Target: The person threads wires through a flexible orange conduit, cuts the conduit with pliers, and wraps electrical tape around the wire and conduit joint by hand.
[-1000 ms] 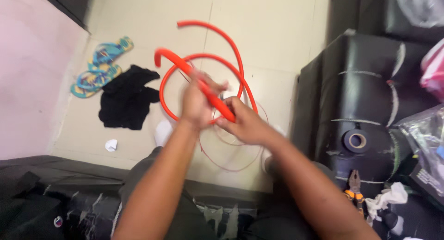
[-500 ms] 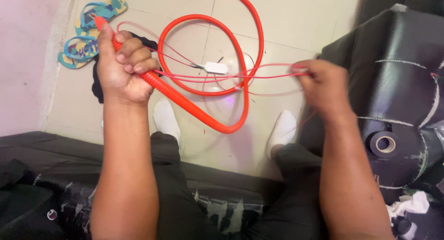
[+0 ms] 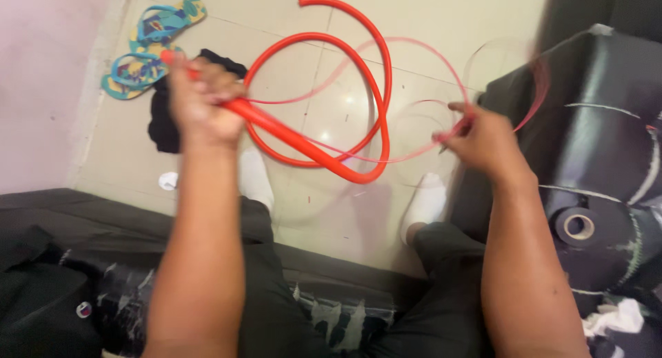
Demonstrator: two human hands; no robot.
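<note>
Both hands are raised over a pale tiled floor (image 3: 441,27), well apart from each other. Left hand (image 3: 201,103) is closed in a fist around a thick orange tube (image 3: 303,143), gripping it near one end, whose tip shows just above the knuckles. From the fist the tube slants down toward the right hand, then curls up and around into a large loop that lies between the two hands and above them. Right hand (image 3: 483,138) is pinched shut on thin red wire (image 3: 414,54), which is blurred; pale strands of it arc from the fingers up across the loop and back toward the left fist, and another faint curl sweeps to the right of the hand over a black cushioned seat (image 3: 607,123).

Beyond the left hand, by a pink wall, lies a pair of blue, green and yellow flip-flops (image 3: 148,44), and just below them a crumpled black cloth (image 3: 162,123), partly hidden by the fist. A small white scrap (image 3: 167,181) sits on the floor beside the left forearm. Two feet in white socks (image 3: 256,175) rest on the tiles below the loop. Right of the right forearm, a roll of black tape (image 3: 579,227) with a light round core lies on the black seat, with crumpled white paper (image 3: 617,320) below it.
</note>
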